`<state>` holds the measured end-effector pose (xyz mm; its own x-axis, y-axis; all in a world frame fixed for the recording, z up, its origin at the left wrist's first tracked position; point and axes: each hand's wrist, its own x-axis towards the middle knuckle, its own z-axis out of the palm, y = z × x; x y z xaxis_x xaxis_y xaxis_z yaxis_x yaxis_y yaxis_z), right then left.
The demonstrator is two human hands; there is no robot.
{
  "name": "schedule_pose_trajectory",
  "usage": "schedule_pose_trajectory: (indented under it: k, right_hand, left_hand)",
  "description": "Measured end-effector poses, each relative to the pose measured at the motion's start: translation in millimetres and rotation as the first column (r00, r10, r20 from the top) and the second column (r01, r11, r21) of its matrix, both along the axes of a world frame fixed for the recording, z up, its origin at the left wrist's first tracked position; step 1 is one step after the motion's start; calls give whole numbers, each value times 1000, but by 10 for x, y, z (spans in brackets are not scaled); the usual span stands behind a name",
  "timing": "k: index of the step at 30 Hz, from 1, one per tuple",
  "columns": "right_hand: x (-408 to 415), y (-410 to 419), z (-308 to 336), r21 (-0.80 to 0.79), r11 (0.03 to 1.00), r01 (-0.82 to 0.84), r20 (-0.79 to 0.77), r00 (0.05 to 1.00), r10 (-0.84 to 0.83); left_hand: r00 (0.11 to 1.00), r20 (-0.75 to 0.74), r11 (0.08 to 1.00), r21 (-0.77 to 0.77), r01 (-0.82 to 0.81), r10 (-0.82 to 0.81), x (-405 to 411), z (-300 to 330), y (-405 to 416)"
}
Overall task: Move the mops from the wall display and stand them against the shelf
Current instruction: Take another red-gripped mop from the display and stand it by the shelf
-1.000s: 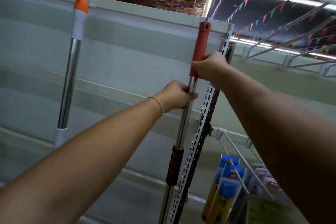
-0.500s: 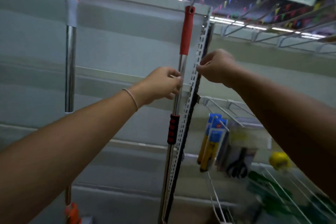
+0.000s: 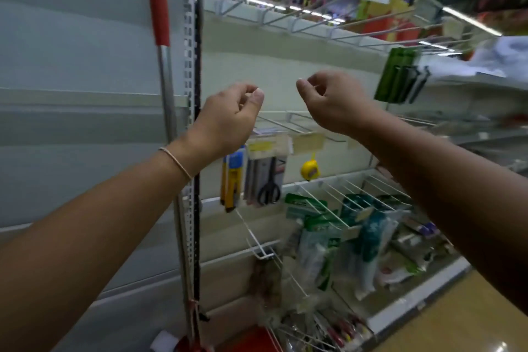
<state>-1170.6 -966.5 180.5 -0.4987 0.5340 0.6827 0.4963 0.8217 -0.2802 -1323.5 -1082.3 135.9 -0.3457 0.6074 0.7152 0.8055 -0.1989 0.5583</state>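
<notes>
Admittedly, much of the scene is soft with motion blur, and the goods low on the right, packets in green and white wrapping lying under the wire racks [image 3: 337,206], cannot be told apart. The top of the mop [image 3: 165,71] runs off the upper edge of the picture, the left forearm crosses in front of its shaft lower down, and its foot is half cut off at the bottom edge, where only a red rounded piece and a white block beside it show. What can be seen of the mop is a red grip at the top, a bare silver metal shaft below it and red parts at the base; it stands nearly upright, just left of the perforated shelf upright [image 3: 191,46] and against the pale grey back panel [image 3: 71,46]. The left hand [image 3: 228,120], with a thin band at the wrist, is raised to the right of the upright, its fingers loosely curled and holding nothing. The right hand [image 3: 333,101] hangs near it at the same height, likewise loosely curled and empty. Behind and below the hands hang a yellow utility knife [image 3: 231,183], packed scissors [image 3: 268,180] and a small yellow tape measure [image 3: 310,170].
</notes>
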Motion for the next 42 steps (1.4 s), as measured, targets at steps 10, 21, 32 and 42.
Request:
schedule_pose_trajectory:
  k: [10,21,32,42]
  right_hand:
    - [1752,644,-103,39,977,207,34,977,-209]
    - [3760,1469,-276,22,902,430,73,899,-431]
    - [5059,2115,-699,-146,819,554,94,832,-546]
    - [5475,2833,-1008,-162,658,736,112,676,-728]
  left_hand:
    - [965,-170,976,53,210,-199,1451,103,961]
    - [875,-202,898,-98,428,-439,3351,-76,2235]
    - [777,-167,788,-258,559,-607,4379,-579,3353]
    - [634,-153,648,-284,707,-758,4917,-801,4486]
